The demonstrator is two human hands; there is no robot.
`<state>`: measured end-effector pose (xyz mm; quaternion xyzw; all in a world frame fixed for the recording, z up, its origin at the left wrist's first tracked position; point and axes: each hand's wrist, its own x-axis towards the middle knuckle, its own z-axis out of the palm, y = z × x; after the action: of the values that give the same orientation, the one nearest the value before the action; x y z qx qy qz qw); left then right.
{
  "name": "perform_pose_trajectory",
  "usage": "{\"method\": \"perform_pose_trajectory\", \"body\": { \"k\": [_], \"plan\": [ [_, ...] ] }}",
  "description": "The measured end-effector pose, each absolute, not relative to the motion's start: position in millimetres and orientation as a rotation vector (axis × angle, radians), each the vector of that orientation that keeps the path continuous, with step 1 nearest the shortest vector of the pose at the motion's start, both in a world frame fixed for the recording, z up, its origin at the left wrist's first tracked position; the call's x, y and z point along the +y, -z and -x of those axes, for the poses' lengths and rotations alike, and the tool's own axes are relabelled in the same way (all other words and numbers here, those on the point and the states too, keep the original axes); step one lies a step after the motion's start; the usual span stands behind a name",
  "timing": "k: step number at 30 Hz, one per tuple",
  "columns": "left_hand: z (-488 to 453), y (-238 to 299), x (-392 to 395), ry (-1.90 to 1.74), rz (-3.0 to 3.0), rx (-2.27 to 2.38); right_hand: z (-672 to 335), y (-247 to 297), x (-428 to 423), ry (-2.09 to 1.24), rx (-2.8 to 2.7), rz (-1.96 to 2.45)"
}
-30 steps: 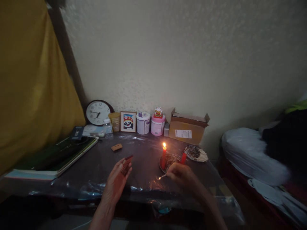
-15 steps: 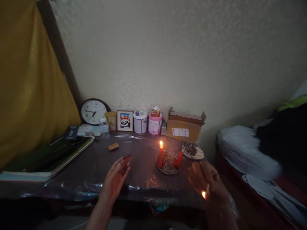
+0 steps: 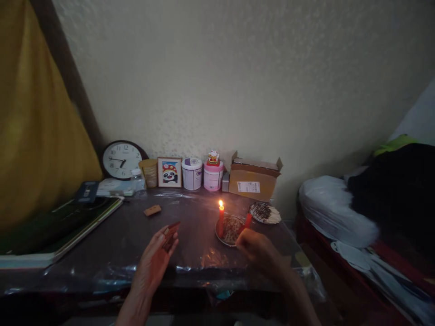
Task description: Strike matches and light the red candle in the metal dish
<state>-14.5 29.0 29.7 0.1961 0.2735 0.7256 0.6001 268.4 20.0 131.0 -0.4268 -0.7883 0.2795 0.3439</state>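
My left hand (image 3: 154,260) holds a small dark red matchbox (image 3: 171,233) over the dark table (image 3: 118,244), fingers curled round it. A lit red candle (image 3: 220,218) stands in a small round metal dish (image 3: 229,230) full of burnt matches. An unlit red candle (image 3: 248,220) leans at the dish's right edge. My right hand (image 3: 260,251) is closed just in front of that unlit candle, beside the dish; what its fingers pinch is hidden.
A second dish of matchsticks (image 3: 265,213) lies right of the candles. A cardboard box (image 3: 253,181), tins (image 3: 192,173), a panda picture (image 3: 169,172) and a clock (image 3: 119,159) line the wall. A matchbox tray (image 3: 152,210) and books (image 3: 57,226) lie left. Bags (image 3: 336,210) sit right.
My right hand, which held a burning match low at the right half a second ago, has moved back up to the dish by the unlit candle; no flame shows in it now. The left hand barely moved.
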Motion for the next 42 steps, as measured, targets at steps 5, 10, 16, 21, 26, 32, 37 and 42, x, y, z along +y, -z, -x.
{"method": "perform_pose_trajectory", "body": {
  "k": [5, 10, 16, 21, 26, 32, 37, 42],
  "plan": [
    [12, -34, 29, -1.690, -0.446, 0.639, -317, -134, 30, -0.741, -1.680, 1.001],
    [9, -31, 33, -1.687, -0.435, 0.629, -375, -96, 59, -0.607, -1.258, 1.339],
    [6, -29, 35, -1.665, -0.436, 0.623, -422, -53, 103, -0.389, -1.100, 1.522],
    [3, -28, 36, -1.662, -0.434, 0.621, -436, -41, 130, -0.304, -1.087, 1.610],
    [2, -27, 38, -1.647, -0.420, 0.659, -437, -32, 153, -0.277, -1.125, 1.676],
    [2, -29, 38, -1.628, -0.426, 0.660, -437, -28, 173, -0.254, -1.111, 1.770],
    [1, -32, 36, -1.612, -0.430, 0.678, -434, -29, 179, -0.232, -1.077, 1.792],
    [1, -33, 35, -1.605, -0.442, 0.692, -428, -44, 167, -0.169, -1.033, 1.724]
  ]
}}
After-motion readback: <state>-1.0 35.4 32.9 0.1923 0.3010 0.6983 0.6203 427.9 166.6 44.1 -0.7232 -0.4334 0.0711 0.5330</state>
